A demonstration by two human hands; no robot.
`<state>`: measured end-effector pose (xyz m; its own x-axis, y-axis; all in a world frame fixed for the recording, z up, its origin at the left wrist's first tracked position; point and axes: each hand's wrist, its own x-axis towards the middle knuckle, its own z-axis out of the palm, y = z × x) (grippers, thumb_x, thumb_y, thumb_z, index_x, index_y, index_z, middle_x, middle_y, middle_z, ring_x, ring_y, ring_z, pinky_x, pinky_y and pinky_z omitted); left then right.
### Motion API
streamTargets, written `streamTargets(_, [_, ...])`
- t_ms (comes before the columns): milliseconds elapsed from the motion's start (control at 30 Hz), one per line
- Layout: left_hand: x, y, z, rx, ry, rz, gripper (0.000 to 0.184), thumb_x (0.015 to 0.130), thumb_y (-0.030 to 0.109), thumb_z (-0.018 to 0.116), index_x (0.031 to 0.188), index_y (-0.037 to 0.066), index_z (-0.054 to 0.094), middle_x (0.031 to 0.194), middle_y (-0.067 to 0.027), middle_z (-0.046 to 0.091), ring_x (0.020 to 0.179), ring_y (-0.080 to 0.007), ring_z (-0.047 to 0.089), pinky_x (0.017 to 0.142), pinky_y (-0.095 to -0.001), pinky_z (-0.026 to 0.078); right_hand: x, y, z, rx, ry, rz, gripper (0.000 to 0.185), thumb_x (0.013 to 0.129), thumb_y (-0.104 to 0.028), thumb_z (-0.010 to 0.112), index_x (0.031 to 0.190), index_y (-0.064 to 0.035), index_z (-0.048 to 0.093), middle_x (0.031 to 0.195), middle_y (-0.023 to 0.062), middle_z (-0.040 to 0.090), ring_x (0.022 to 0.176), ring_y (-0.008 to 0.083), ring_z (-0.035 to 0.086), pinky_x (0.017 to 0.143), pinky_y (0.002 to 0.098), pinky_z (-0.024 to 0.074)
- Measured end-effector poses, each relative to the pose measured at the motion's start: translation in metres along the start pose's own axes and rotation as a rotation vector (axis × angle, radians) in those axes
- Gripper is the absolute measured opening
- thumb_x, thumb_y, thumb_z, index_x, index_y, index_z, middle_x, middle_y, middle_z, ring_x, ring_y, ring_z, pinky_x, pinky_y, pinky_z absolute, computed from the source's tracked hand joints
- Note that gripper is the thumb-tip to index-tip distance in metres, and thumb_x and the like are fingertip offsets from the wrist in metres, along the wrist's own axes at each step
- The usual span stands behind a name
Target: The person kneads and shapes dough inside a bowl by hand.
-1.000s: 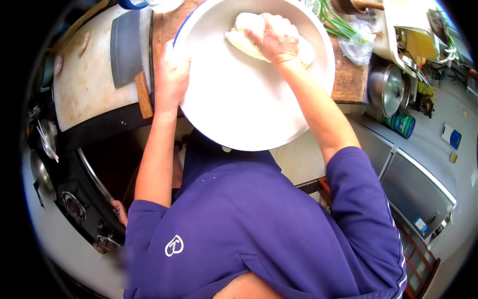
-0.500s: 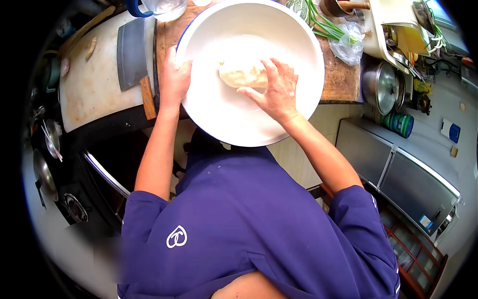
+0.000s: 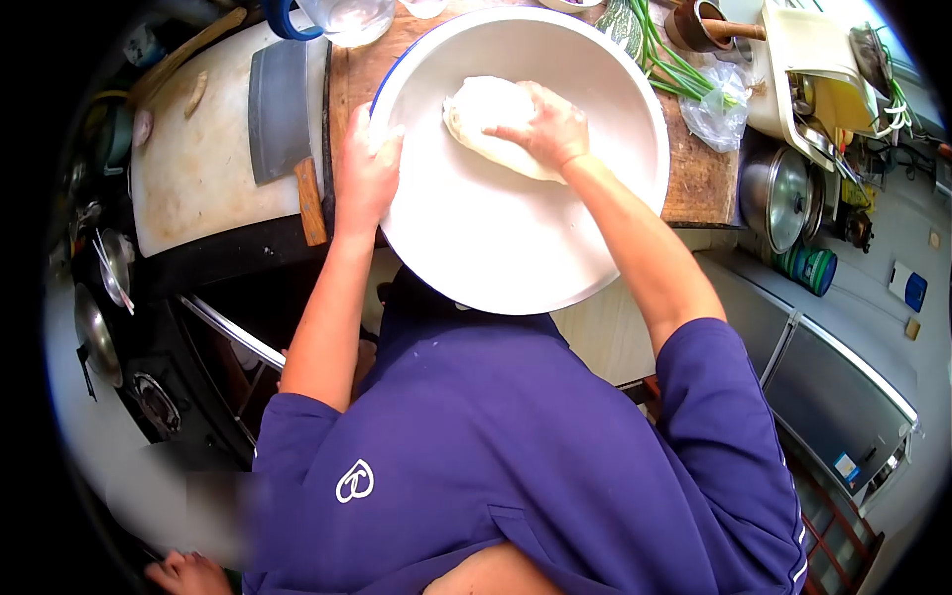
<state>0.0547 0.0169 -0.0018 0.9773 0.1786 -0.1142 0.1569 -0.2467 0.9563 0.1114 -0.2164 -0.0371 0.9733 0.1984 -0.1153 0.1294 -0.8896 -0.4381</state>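
Note:
A large white basin (image 3: 535,258) with a blue rim stands at the edge of the wooden table, over my lap. My left hand (image 3: 369,178) grips its left rim, thumb on the inner side and fingers outside. Inside the basin is a pale lump of dough (image 3: 481,114), smooth on top and rougher along its left edge. My right hand (image 3: 550,129) is wrapped over the dough's right side, thumb lying across its front. The tips of the right fingers are hidden behind the dough.
Left lies a cutting board (image 3: 188,188) with a cleaver (image 3: 280,114). A clear jug (image 3: 352,18) stands behind the basin. Green onions (image 3: 674,69), a plastic bag (image 3: 719,109) and a mortar (image 3: 691,28) are at the right. Another person's hand (image 3: 188,573) shows bottom left.
My right hand has closed further round the dough, which now looks raised and turned. The left hand keeps its hold on the rim. Another person's hand has come into view at bottom left.

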Motion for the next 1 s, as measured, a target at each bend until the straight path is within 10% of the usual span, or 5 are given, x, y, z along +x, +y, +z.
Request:
streamTargets(100, [0.003,-0.003,-0.001,0.015,0.003,0.03,0.03,0.086,0.01,0.055,0.114,-0.001,0.052,0.101,-0.016,0.063,0.097,-0.0257,0.061,0.087,-0.0345,0.046,0.001,-0.001,-0.015,0.097,-0.107,0.009,0.073,0.059,-0.062,0.077,0.106,-0.0087,0.063,0.094,0.0087,0.067,0.083,0.0239,0.065,0.08,0.0371,0.0512])
streamTargets(333, [0.003,0.001,-0.002,0.099,-0.028,0.015,0.03,0.087,0.01,0.054,0.114,-0.001,0.051,0.102,-0.017,0.063,0.096,-0.0279,0.062,0.086,-0.036,0.047,0.015,0.009,-0.049,-0.32,0.39,-0.5,0.067,0.059,-0.058,0.078,0.103,-0.011,0.06,0.086,0.0038,0.061,0.081,0.0207,0.06,0.071,0.0343,0.049])
streamTargets(733, [0.002,-0.007,0.002,0.118,0.033,0.046,0.03,0.087,0.014,0.055,0.113,0.0,0.053,0.101,-0.0172,0.064,0.095,-0.0288,0.063,0.084,-0.0372,0.048,-0.04,-0.043,0.023,-0.37,0.239,0.038,0.078,0.071,-0.046,0.076,0.132,-0.0128,0.038,0.119,0.0125,0.048,0.112,0.0319,0.044,0.094,0.049,0.0317])
streamTargets(833, [0.001,-0.007,0.001,0.09,0.014,0.071,0.029,0.086,0.013,0.055,0.112,0.0,0.054,0.1,-0.0168,0.065,0.095,-0.0275,0.063,0.084,-0.0364,0.048,-0.094,-0.049,-0.006,-0.155,0.111,-0.32,0.069,0.075,-0.046,0.072,0.125,-0.0048,0.049,0.122,0.0176,0.047,0.111,0.0316,0.046,0.093,0.0462,0.0346])
streamTargets(1000, [0.004,-0.016,-0.001,0.17,0.029,0.14,0.029,0.085,0.013,0.055,0.111,-0.001,0.055,0.101,-0.017,0.065,0.094,-0.0284,0.064,0.084,-0.0362,0.048,-0.068,-0.025,-0.006,-0.186,0.233,-0.157,0.063,0.082,-0.051,0.063,0.121,-0.0019,0.054,0.114,0.0189,0.055,0.104,0.0346,0.052,0.091,0.0481,0.0367])
